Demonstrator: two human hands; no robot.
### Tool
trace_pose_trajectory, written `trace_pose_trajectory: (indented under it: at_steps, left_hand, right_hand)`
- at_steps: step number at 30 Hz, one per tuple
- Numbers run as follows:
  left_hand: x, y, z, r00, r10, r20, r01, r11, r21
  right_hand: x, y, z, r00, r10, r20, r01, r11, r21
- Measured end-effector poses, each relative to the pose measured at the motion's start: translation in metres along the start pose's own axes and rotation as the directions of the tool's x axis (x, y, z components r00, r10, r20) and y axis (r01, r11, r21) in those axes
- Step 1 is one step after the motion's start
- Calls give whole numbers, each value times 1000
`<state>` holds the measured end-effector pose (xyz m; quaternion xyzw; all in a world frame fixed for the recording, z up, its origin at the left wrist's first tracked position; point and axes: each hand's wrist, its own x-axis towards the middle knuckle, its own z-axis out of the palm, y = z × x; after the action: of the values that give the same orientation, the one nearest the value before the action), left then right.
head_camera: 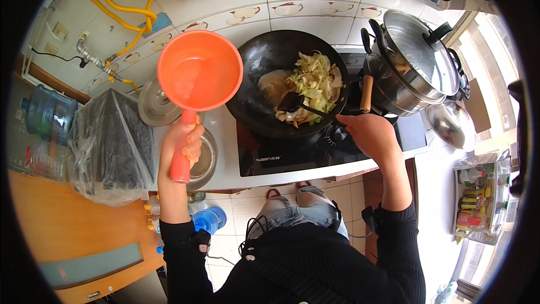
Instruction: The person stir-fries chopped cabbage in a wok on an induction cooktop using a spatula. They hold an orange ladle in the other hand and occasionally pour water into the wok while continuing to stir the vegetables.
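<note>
My left hand (pixel 192 140) is closed around the handle of an orange plastic water ladle (pixel 200 71), raised over the counter at the wok's left. Some liquid seems to be in the ladle's bowl. The dark wok (pixel 257 61) rests on the black cooktop (pixel 291 156). Chopped cabbage (pixel 314 80) with other pieces lies in the wok's right half, and a cloudy liquid (pixel 274 86) pools beside it. My right hand (pixel 371 135) grips the handle of a black spatula (pixel 291 102), whose blade rests among the food. The wok's wooden handle (pixel 366 94) points up just beyond that hand.
A steel steamer pot (pixel 405 80) with a glass lid stands right of the wok. Metal lids (pixel 451 124) lie behind it, and a round metal dish (pixel 206 160) sits under my left forearm. A plastic-covered box (pixel 114 143) stands left. A basket of bottles (pixel 481 202) is far right.
</note>
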<state>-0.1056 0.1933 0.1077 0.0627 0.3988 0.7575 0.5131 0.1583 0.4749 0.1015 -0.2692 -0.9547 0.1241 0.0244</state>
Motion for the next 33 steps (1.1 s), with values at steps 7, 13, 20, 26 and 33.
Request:
trace_pose_trajectory:
  at_steps: [7, 13, 20, 26, 33]
  left_hand:
    - [-14, 0, -10, 998, 21, 53, -12, 987, -161]
    - [-42, -13, -20, 996, 86, -40, -91, 985, -150]
    - [-73, -28, -30, 976, 124, -177, -144, 984, -104]
    - [-88, -42, -40, 972, 147, -183, -177, 971, -161]
    - [-102, -59, -50, 969, 130, -209, -173, 963, -208]
  right_hand:
    - [15, -6, -1, 997, -83, 5, 83, 990, -110]
    - [55, -16, 18, 983, -174, -62, 162, 972, -168]
    - [74, -18, 25, 972, -206, -114, 190, 972, -137]
    - [63, -1, 6, 963, -262, -56, 242, 941, -237]
    - [56, 7, -27, 960, -281, 4, 272, 923, -271]
